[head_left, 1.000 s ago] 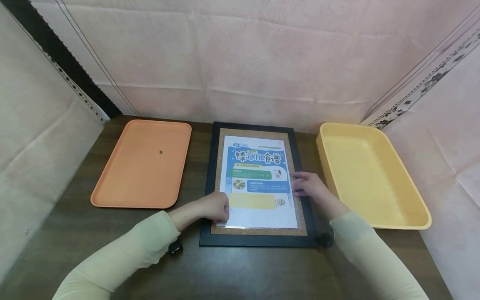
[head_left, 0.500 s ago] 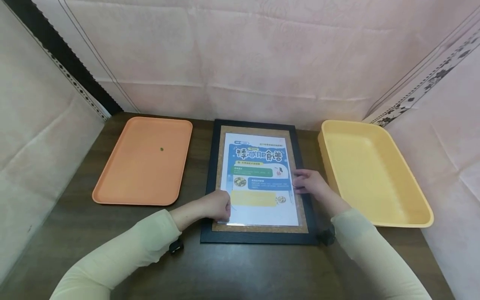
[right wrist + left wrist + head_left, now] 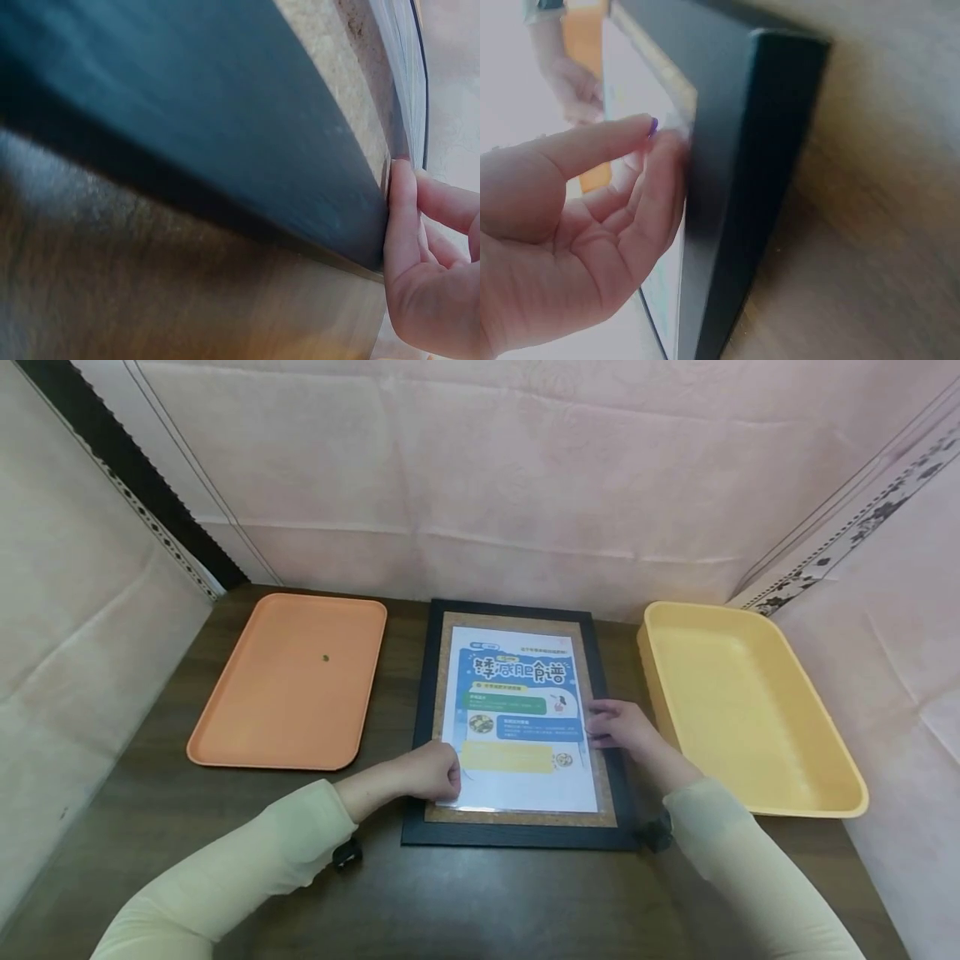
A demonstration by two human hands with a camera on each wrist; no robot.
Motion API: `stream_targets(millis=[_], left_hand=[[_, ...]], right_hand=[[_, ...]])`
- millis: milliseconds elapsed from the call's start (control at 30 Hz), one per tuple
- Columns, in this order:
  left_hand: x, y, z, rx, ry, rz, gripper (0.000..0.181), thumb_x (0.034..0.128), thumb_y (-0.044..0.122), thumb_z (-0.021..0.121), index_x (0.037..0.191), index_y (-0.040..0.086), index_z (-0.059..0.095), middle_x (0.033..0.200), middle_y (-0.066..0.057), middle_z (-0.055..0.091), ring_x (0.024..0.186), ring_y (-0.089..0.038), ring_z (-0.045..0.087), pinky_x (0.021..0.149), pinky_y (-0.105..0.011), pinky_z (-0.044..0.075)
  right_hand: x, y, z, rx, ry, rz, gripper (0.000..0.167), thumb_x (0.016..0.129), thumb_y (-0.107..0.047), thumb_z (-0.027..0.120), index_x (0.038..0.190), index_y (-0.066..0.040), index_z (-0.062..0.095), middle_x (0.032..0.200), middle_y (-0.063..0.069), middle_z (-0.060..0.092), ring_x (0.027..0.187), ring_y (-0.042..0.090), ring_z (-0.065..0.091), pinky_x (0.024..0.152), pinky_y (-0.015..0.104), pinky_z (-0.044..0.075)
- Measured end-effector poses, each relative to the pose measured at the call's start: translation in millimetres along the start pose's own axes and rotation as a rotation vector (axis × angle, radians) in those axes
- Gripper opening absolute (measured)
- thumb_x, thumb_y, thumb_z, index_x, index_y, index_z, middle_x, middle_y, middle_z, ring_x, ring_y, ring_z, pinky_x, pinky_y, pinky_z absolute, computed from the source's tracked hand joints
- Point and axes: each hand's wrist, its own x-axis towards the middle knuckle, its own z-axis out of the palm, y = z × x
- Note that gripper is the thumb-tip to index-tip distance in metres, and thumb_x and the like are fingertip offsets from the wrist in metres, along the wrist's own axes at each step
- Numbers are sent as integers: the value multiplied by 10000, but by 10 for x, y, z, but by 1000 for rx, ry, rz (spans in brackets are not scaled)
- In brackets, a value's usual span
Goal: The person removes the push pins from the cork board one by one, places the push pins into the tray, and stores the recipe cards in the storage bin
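Note:
A printed sheet (image 3: 521, 789) with blue, green and yellow panels lies on a black-framed cork board (image 3: 517, 834) in the middle of the table. At the sheet's lower left corner my left hand (image 3: 433, 771) has its fingers curled, knuckles up. The left wrist view shows its thumb and forefinger pinching a small purple pushpin (image 3: 653, 126); only a bit of it shows between the fingertips. My right hand (image 3: 621, 727) rests on the sheet's right edge, fingers nearly straight. From the right wrist, its fingertips (image 3: 403, 169) touch the edge beside the cork.
To the left lies a shallow orange tray (image 3: 281, 710) with a small green speck (image 3: 326, 658) on it. A deeper yellow tray (image 3: 750, 718) stands to the right. Pale cloth (image 3: 480, 485) hangs behind the brown table (image 3: 480, 902).
The head view has shifted slightly. Both hands keep their places at the sheet's edges, and the sheet and board stay where they were.

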Motion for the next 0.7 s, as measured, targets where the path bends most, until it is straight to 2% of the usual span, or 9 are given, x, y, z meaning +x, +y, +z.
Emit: stream_targets(millis=[167,300,467,700], left_hand=[[31,-47,-21,-89,-42,-32,148,834,30,636,698,36,693,558,-4,564,509,-95,505,492,-183,417],[53,-104,-47,-168,-45,-38,102,838,41,636,768,30,709,623,-21,603,548,-101,541,537,-204,482],[70,-183,-131,-243,12,-20,104,856,68,628,860,17,718,689,-34,622,585,-107,563,581,-217,513],[57,-244,-356,-330,125,-30,163,896,114,602,938,-7,702,727,-64,637,638,-127,582,631,-233,526]], right_hand=[[2,-1,13,9,5,15,542,930,-217,575,1420,-82,387,1286,186,557,1014,236,653,836,319,548],[2,-4,15,9,6,27,542,928,-233,578,1422,-105,391,1289,169,558,1006,228,655,834,317,549],[-6,-13,12,13,8,28,543,925,-234,583,1419,-107,396,1284,169,561,999,227,659,834,320,548],[-5,-9,8,12,14,33,558,921,-235,589,1423,-97,386,1278,178,564,979,229,669,832,323,549]])
